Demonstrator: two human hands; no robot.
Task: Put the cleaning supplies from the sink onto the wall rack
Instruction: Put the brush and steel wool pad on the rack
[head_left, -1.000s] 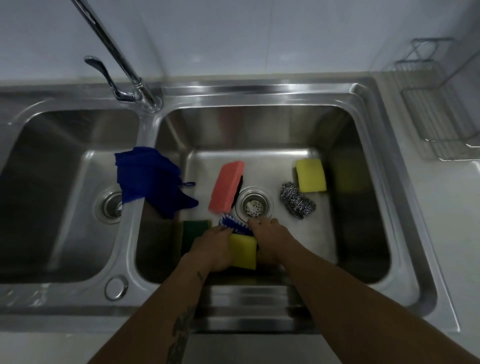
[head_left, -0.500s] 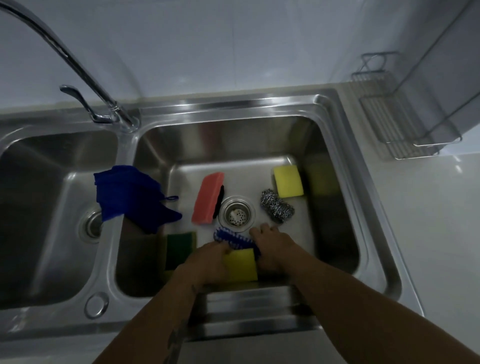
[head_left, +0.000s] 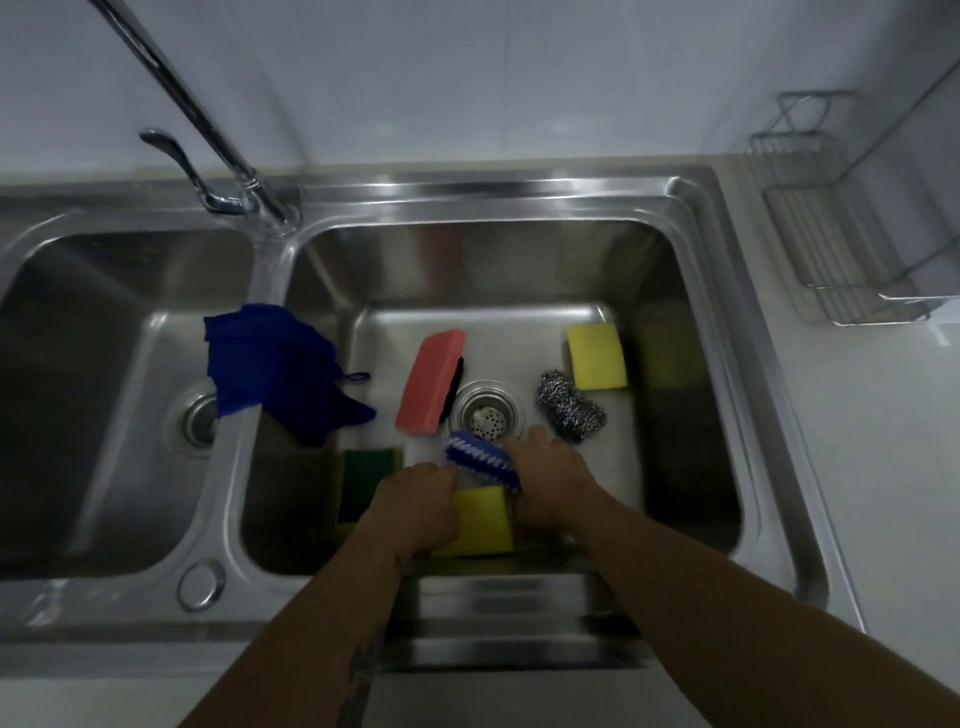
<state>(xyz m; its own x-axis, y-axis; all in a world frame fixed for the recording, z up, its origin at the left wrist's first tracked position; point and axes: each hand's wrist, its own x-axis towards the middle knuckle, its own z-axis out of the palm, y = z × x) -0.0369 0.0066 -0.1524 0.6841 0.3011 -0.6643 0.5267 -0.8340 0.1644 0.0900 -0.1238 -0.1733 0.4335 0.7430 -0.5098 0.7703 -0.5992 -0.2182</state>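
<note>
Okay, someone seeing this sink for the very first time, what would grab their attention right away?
Probably both hands, left hand and right hand, down at the near edge of the right basin, around a yellow sponge and a blue brush. Next, the blue cloth draped over the divider and the pink sponge left of the drain. The wire wall rack sits far right.

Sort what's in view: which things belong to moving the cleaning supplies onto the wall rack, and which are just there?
Part of the job:
blue brush
near yellow sponge
far yellow sponge
green sponge
pink sponge
steel scourer
blue cloth
wall rack
left hand
right hand

Just there:
faucet
drain strainer
left basin
</note>
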